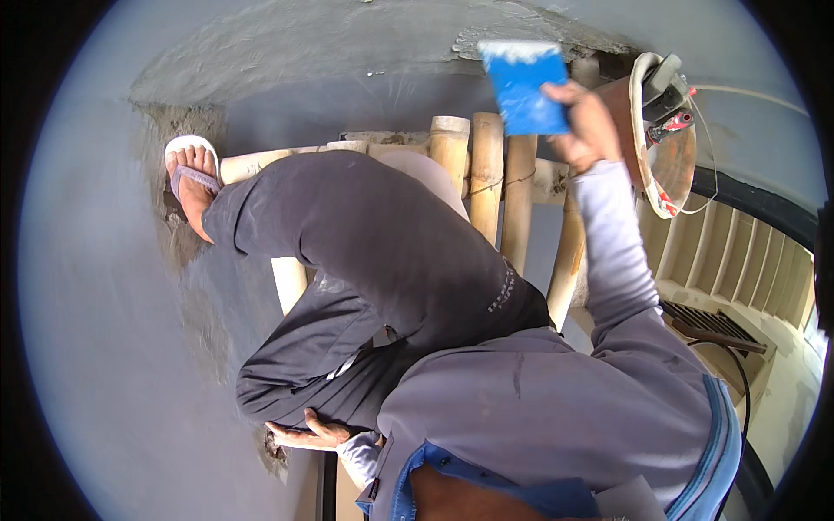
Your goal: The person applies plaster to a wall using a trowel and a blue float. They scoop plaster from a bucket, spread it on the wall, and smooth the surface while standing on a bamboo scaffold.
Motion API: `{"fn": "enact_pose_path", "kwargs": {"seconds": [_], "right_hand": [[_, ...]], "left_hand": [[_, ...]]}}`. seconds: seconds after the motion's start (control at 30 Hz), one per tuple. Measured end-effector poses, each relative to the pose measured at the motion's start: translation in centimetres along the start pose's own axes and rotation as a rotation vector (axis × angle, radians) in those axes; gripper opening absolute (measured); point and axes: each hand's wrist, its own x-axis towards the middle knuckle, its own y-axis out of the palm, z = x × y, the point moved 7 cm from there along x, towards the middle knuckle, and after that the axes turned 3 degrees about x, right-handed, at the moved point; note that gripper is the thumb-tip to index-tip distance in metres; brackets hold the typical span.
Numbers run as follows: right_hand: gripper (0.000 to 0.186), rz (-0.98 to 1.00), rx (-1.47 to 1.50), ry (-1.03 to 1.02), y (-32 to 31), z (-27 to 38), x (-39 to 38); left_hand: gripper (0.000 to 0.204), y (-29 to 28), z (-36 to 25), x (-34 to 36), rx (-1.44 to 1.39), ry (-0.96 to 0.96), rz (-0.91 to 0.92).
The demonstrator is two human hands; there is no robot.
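My right hand [589, 122] grips a broad blue plastic scraper [528, 91] at its side. White paste coats the far edge of the scraper, which is held up near the grey plastered wall [287, 52]. Down at the lower left, my left hand [311, 431] holds nothing; its fingers stretch out with the thumb apart, beside my bent knee in dark trousers [365, 217]. Part of that palm is hidden by the trouser leg. My sandalled foot [193, 178] is propped against the wall at the left end of the bamboo poles.
Bamboo poles [486, 174] tied with wire form the platform under me. Right of my right hand hangs a bucket [643, 130] holding a grey tool and a red-handled tool [669, 128]. Beyond lie slatted panels [730, 252] and a black cable [745, 391] at the right.
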Motion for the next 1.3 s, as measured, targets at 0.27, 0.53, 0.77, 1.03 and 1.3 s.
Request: {"fn": "enact_pose_path", "kwargs": {"seconds": [0.27, 0.53, 0.77, 1.03, 1.3], "right_hand": [[0.028, -0.223, 0.369, 0.282, -5.1, -12.1, 12.2], [0.025, -0.329, 0.327, 0.218, -4.0, -10.6, 13.3], [0.02, -0.223, 0.405, 0.133, -6.0, -11.5, 15.6], [0.015, -0.165, 0.287, 0.083, -4.9, -8.0, 13.0], [0.019, -0.127, 0.281, 0.06, -0.7, -0.9, 8.7]], "left_hand": [[0.069, -0.3, -1.2, 0.2, 0.096, 0.1, -0.024], [0.069, -0.5, -1.5, 0.1, 0.14, 0.09, -0.028], [0.071, -0.1, -2.3, 0.2, -0.13, -0.042, 0.059], [0.073, 0.3, -1.3, 0.3, -0.228, -0.078, 0.096], [0.072, 0.2, -1.3, 0.3, -0.214, -0.055, 0.095]]}}
